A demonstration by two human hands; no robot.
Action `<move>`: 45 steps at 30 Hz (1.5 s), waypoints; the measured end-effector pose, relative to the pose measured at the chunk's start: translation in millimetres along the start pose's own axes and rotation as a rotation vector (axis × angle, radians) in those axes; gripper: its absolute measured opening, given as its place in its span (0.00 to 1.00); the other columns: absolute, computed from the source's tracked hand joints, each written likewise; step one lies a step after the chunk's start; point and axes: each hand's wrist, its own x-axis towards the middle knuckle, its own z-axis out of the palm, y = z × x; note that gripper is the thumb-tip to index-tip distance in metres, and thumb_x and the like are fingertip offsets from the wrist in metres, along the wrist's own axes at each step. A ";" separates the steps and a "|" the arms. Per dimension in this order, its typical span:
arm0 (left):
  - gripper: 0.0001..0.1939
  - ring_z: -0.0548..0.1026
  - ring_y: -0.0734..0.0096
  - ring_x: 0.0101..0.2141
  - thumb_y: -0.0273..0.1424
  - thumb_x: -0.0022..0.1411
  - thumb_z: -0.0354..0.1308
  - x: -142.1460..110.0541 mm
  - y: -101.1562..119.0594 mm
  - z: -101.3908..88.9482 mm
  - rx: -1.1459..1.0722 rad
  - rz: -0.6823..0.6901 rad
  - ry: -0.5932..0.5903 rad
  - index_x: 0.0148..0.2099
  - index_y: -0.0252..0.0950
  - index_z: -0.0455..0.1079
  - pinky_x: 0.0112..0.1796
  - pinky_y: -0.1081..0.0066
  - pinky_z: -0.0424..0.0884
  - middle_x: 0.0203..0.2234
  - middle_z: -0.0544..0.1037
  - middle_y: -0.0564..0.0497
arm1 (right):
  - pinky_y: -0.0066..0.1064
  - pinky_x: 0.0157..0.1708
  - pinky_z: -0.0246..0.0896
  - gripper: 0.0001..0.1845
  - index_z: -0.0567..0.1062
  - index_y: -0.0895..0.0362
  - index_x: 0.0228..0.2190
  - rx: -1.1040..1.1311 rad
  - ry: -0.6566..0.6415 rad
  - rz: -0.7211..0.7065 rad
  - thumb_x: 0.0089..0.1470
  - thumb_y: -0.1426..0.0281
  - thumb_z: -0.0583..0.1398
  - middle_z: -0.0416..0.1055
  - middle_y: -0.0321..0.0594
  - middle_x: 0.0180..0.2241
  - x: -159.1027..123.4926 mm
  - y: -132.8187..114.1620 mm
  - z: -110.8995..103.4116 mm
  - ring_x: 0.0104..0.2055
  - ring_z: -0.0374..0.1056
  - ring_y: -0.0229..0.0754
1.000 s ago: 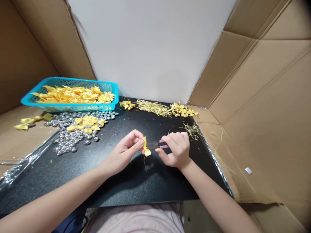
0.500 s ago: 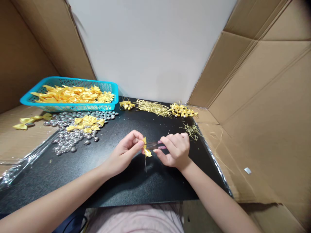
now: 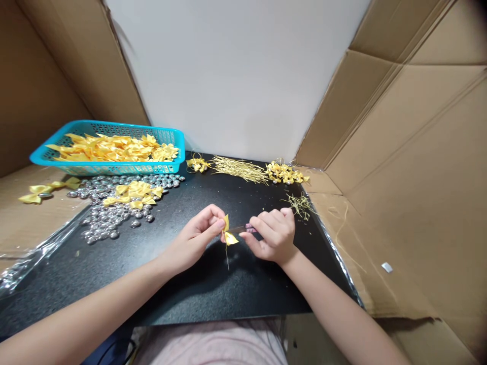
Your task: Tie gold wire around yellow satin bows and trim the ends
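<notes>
Between its thumb and fingers, my left hand [image 3: 200,233] pinches a yellow ribbon bow [image 3: 230,238]. A thin cord end hangs below the bow. My right hand [image 3: 273,234] is wrapped round a pair of thread snips [image 3: 249,228] with pink patterned grips. Their metal blades point left and reach the middle of the bow, close to my left fingertips. The blades lie nearly together, and their tips are hidden behind the ribbon. Both hands are above the black table top [image 3: 171,289].
A blue basket [image 3: 114,169] of yellow bows stands at the back left. Before it lie silver beads [image 3: 102,221] with loose bows [image 3: 137,192]. Gold cords [image 3: 239,168] lie at the back between bow piles [image 3: 285,172]. Cord scraps [image 3: 301,204] lie right; cardboard walls [image 3: 418,152] flank the table.
The snips' blades have closed together at the bow, and the grips in my right hand are squeezed nearer each other. My left hand has hardly moved; the bow has turned slightly.
</notes>
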 end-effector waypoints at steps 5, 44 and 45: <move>0.14 0.70 0.75 0.26 0.44 0.65 0.56 5.4 1.4 -2.5 0.126 -0.018 0.021 0.36 0.38 0.65 0.33 0.74 0.66 0.22 0.72 0.58 | 0.36 0.33 0.44 0.21 0.72 0.56 0.25 0.076 -0.079 0.170 0.63 0.57 0.52 0.70 0.36 0.21 0.9 14.4 1.3 0.24 0.59 0.38; 0.15 0.74 0.53 0.49 0.31 0.59 0.59 1.9 -13.8 -45.6 0.999 0.461 -0.341 0.49 0.39 0.73 0.52 0.57 0.66 0.48 0.79 0.43 | 0.28 0.34 0.59 0.07 0.80 0.55 0.23 0.672 -0.782 0.345 0.43 0.67 0.72 0.75 0.36 0.27 128.9 -62.6 216.7 0.34 0.69 0.40; 0.13 0.75 0.55 0.47 0.30 0.59 0.58 2.8 -13.0 -46.6 0.990 0.460 -0.319 0.47 0.39 0.74 0.51 0.59 0.67 0.46 0.80 0.44 | 0.28 0.35 0.59 0.06 0.81 0.55 0.25 0.678 -0.759 0.347 0.45 0.67 0.71 0.75 0.36 0.29 129.6 -57.9 215.2 0.36 0.69 0.40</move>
